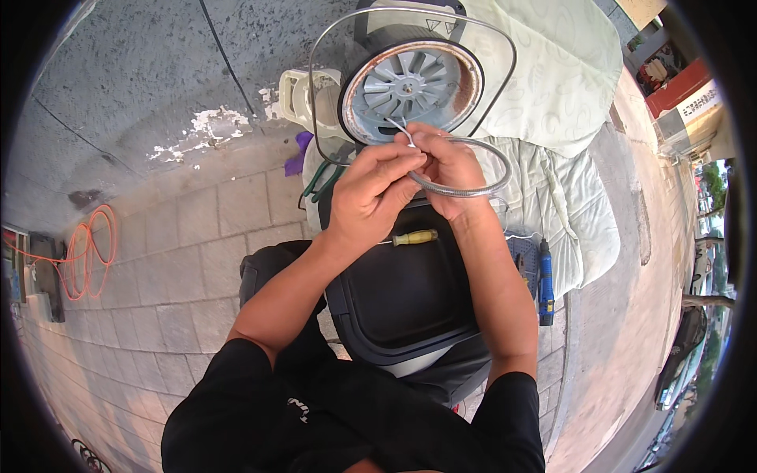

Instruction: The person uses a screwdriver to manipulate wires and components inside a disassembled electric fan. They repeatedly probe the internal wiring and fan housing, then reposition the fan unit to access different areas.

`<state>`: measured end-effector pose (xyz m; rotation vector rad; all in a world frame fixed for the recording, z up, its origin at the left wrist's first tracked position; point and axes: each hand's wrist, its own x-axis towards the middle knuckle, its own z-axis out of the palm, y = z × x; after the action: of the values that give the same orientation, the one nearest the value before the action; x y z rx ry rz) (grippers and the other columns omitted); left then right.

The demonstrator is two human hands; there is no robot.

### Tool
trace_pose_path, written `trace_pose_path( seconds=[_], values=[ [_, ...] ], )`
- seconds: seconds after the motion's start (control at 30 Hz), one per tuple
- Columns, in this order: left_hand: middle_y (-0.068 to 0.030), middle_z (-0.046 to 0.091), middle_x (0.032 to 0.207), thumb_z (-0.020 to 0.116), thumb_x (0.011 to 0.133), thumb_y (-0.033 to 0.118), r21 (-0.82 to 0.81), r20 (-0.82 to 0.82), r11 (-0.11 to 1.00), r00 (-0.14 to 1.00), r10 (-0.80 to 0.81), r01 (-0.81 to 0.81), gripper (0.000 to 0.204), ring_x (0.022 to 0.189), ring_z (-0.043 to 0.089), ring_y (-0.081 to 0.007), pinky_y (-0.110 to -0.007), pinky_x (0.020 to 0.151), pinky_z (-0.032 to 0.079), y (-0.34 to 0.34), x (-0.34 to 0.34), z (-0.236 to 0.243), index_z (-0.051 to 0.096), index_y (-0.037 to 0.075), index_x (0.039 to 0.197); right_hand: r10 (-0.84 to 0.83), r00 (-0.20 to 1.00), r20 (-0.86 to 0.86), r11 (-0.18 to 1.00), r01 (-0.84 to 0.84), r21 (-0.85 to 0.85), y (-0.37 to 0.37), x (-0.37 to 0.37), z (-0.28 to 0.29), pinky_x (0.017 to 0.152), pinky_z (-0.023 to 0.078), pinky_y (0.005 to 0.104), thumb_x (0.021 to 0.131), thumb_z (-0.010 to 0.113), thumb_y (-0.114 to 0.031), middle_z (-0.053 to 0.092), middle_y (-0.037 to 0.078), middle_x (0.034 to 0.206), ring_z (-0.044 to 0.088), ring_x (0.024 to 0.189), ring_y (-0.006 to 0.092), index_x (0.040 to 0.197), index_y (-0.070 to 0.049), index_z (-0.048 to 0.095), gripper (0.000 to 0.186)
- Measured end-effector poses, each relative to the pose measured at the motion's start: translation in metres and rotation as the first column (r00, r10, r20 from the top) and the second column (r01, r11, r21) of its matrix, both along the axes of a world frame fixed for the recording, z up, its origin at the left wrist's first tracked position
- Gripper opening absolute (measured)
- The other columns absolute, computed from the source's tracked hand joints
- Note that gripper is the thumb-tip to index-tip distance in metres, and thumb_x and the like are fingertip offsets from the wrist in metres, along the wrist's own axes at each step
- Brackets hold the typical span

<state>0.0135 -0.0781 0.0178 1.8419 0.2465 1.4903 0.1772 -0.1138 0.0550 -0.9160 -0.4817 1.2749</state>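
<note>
My left hand [367, 193] and my right hand [448, 169] meet at the middle, both closed on a grey braided flexible hose [493, 181], which loops out to the right. A thin white wire [400, 128] rises from between my fingertips; I cannot make out which fingers grip it. Just above is a round appliance housing [353, 102] with a rusty rim and a grey finned wheel [408, 89] inside. A large thin cable loop [512, 71] arches over it. A black plastic lid or tray [402, 292] lies under my hands, with a yellow-handled screwdriver [414, 237] on it.
Pale quilts [564, 79] lie at right, with a blue pen-shaped tool [545, 280]. A cream plastic part [296, 94], purple cloth [298, 150] and green-handled tool [322, 177] sit left. An orange hose [87, 252] lies by the grey wall [142, 71]. Cars [680, 355] stand at far right.
</note>
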Motion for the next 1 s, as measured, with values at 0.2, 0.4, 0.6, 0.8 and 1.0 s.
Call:
trace_pose_path(
  seconds=[0.2, 0.4, 0.6, 0.8, 1.0],
  values=[
    [-0.0122, 0.076, 0.120, 0.079, 0.098, -0.002, -0.220, 0.011, 0.973, 0.998, 0.068, -0.064, 0.032, 0.103, 0.075, -0.0192, -0.030, 0.089, 0.060, 0.007, 0.000, 0.003, 0.078, 0.001, 0.129, -0.076, 0.900, 0.429, 0.988, 0.124, -0.087, 0.000, -0.005, 0.004, 0.066, 0.063, 0.0297, 0.103, 0.075, -0.013, 0.076, 0.012, 0.097, 0.076, 0.078, 0.0174, 0.119, 0.008, 0.072, 0.027],
    [-0.0127, 0.075, 0.116, 0.074, 0.106, 0.006, -0.419, 0.068, 0.907, 0.994, 0.080, -0.044, 0.031, 0.094, 0.077, -0.0158, -0.028, 0.086, 0.064, 0.017, 0.009, 0.018, 0.072, -0.009, 0.134, -0.158, 0.853, 0.498, 0.983, 0.183, -0.001, -0.012, 0.008, 0.009, 0.071, 0.066, 0.0339, 0.108, 0.072, -0.021, 0.077, 0.016, 0.100, 0.078, 0.081, 0.0226, 0.115, 0.009, 0.072, 0.031],
    [-0.0103, 0.075, 0.109, 0.078, 0.103, 0.006, -0.520, 0.148, 0.854, 0.984, 0.101, -0.009, 0.031, 0.089, 0.077, -0.0128, -0.027, 0.078, 0.062, 0.014, 0.019, 0.024, 0.075, -0.005, 0.131, -0.266, 0.824, 0.500, 0.960, 0.272, 0.061, -0.020, 0.018, 0.012, 0.073, 0.066, 0.0335, 0.109, 0.071, -0.019, 0.077, 0.015, 0.100, 0.078, 0.082, 0.0217, 0.110, 0.008, 0.072, 0.027],
    [-0.0115, 0.081, 0.110, 0.083, 0.102, 0.020, -0.635, 0.088, 0.772, 0.990, 0.110, -0.029, 0.040, 0.086, 0.078, -0.0165, -0.027, 0.071, 0.063, 0.015, 0.015, 0.032, 0.074, -0.006, 0.132, -0.331, 0.727, 0.601, 0.923, 0.383, 0.045, -0.006, 0.008, 0.022, 0.061, 0.062, 0.0301, 0.106, 0.075, -0.021, 0.077, 0.012, 0.091, 0.076, 0.072, 0.0174, 0.110, 0.010, 0.075, 0.031],
    [-0.0101, 0.081, 0.107, 0.083, 0.103, 0.024, -0.658, 0.002, 0.745, 0.989, 0.149, -0.111, 0.043, 0.076, 0.075, -0.0132, -0.025, 0.064, 0.060, 0.015, 0.016, 0.040, 0.074, -0.005, 0.133, -0.298, 0.690, 0.660, 0.903, 0.428, -0.040, 0.005, 0.003, 0.033, 0.055, 0.060, 0.0303, 0.104, 0.075, -0.026, 0.076, 0.011, 0.084, 0.074, 0.065, 0.0162, 0.104, 0.009, 0.077, 0.036]
  ],
)
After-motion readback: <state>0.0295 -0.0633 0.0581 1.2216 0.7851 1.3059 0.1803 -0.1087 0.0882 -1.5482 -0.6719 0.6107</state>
